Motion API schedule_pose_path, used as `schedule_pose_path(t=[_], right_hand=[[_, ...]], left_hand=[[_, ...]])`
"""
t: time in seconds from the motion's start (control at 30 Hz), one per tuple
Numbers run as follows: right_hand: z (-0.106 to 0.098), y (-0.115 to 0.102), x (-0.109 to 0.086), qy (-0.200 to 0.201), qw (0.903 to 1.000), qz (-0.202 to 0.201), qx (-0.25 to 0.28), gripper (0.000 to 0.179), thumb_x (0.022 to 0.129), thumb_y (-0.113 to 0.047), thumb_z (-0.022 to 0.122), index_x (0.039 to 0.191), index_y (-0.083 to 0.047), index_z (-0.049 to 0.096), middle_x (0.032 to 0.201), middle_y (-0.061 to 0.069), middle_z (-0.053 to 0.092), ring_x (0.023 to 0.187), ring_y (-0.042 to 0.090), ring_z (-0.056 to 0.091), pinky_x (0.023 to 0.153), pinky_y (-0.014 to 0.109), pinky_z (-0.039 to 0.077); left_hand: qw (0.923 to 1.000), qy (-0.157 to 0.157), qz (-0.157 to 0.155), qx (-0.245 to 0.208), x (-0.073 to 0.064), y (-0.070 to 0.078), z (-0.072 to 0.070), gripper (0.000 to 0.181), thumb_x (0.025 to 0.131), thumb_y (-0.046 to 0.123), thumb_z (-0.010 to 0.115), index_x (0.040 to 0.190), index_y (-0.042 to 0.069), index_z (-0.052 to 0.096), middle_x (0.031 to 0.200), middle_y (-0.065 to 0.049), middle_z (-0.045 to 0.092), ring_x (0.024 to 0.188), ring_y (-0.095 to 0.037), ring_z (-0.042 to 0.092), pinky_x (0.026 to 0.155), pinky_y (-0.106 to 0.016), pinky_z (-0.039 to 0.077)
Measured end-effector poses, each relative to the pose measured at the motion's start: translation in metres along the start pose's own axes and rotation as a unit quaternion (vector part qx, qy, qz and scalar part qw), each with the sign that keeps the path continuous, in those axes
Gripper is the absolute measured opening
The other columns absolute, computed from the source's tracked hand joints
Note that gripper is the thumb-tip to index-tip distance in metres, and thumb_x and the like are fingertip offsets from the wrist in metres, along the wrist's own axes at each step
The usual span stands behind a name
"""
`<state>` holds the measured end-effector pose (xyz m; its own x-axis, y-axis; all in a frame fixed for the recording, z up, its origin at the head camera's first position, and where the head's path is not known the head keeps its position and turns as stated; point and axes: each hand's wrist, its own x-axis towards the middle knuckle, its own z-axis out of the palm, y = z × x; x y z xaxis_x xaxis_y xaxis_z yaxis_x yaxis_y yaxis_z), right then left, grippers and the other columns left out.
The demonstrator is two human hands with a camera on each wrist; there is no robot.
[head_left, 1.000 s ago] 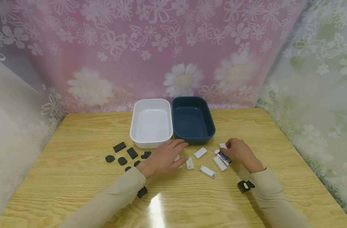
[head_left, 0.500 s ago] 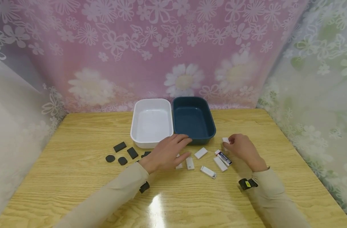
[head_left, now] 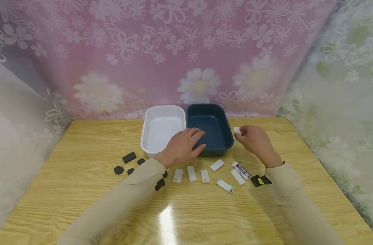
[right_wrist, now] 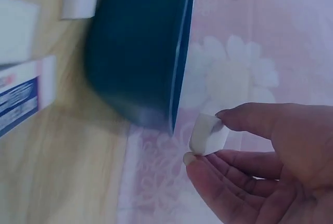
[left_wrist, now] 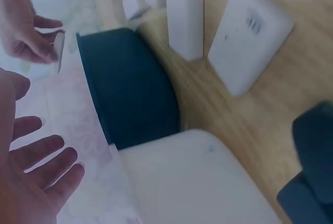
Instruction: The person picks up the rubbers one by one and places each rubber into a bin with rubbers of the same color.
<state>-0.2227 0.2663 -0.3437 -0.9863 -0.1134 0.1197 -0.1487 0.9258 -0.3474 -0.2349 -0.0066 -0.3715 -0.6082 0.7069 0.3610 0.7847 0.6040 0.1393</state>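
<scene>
My right hand (head_left: 256,143) pinches a white eraser (right_wrist: 208,134) between thumb and fingers, raised beside the right rim of the dark blue bin (head_left: 209,136). My left hand (head_left: 181,146) holds nothing; its fingers are loosely spread over the near edges of the white bin (head_left: 163,132) and the blue one. Several white erasers (head_left: 191,173) lie on the table in front of the bins. One eraser with a blue printed sleeve (head_left: 241,170) leans against another white eraser (head_left: 237,177). To the left lie several black erasers (head_left: 129,157), some rounded, partly hidden by the left sleeve.
The two bins stand side by side near the back of the wooden table (head_left: 91,146). Behind them hangs a pink floral curtain (head_left: 143,68). Light reflects off the table's near part.
My right hand has lifted the white eraser off the table and carried it up and slightly left to the blue bin. My left hand has moved forward, uncovering white erasers.
</scene>
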Motion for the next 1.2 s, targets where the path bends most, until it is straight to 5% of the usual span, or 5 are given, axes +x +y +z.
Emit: schedule_pose_path(t=[0.2, 0.47, 0.9, 1.2], right_hand=[[0.007, -0.019, 0.033, -0.004, 0.9996, -0.023, -0.015, 0.023, 0.095, -0.021, 0.060, 0.090, 0.001, 0.066, 0.081, 0.015, 0.063, 0.067, 0.027, 0.056, 0.062, 0.041, 0.044], [0.020, -0.032, 0.059, -0.034, 0.9981, -0.036, -0.037, 0.022, 0.095, -0.023, 0.061, 0.098, -0.002, 0.067, 0.074, 0.006, 0.063, 0.057, 0.019, 0.054, 0.051, 0.034, 0.043], [0.043, -0.044, 0.082, -0.078, 0.9940, -0.064, -0.041, 0.023, 0.094, -0.022, 0.062, 0.082, -0.004, 0.065, 0.059, 0.003, 0.049, 0.051, 0.017, 0.045, 0.049, 0.031, 0.035], [0.058, -0.044, 0.093, -0.121, 0.9909, -0.019, -0.056, 0.026, 0.093, -0.025, 0.063, 0.103, -0.002, 0.068, 0.088, 0.011, 0.066, 0.071, 0.024, 0.061, 0.068, 0.043, 0.050]], left_hand=[[0.9997, -0.011, -0.021, -0.004, 0.015, -0.014, -0.003, 0.047, 0.099, 0.039, 0.048, 0.135, 0.009, 0.050, 0.132, -0.008, 0.052, 0.118, -0.022, 0.051, 0.095, -0.036, 0.042], [0.9991, -0.026, -0.031, 0.011, 0.037, -0.025, 0.000, 0.051, 0.098, 0.042, 0.048, 0.137, 0.010, 0.049, 0.129, -0.006, 0.053, 0.114, -0.020, 0.053, 0.095, -0.034, 0.042], [0.9915, -0.080, -0.092, 0.044, 0.048, -0.050, 0.008, 0.057, 0.097, 0.048, 0.046, 0.141, 0.012, 0.045, 0.133, -0.007, 0.050, 0.116, -0.022, 0.051, 0.097, -0.037, 0.041], [0.9908, -0.086, -0.097, 0.038, 0.047, -0.054, 0.014, 0.057, 0.098, 0.047, 0.046, 0.141, 0.010, 0.044, 0.135, -0.010, 0.048, 0.120, -0.025, 0.048, 0.100, -0.039, 0.038]])
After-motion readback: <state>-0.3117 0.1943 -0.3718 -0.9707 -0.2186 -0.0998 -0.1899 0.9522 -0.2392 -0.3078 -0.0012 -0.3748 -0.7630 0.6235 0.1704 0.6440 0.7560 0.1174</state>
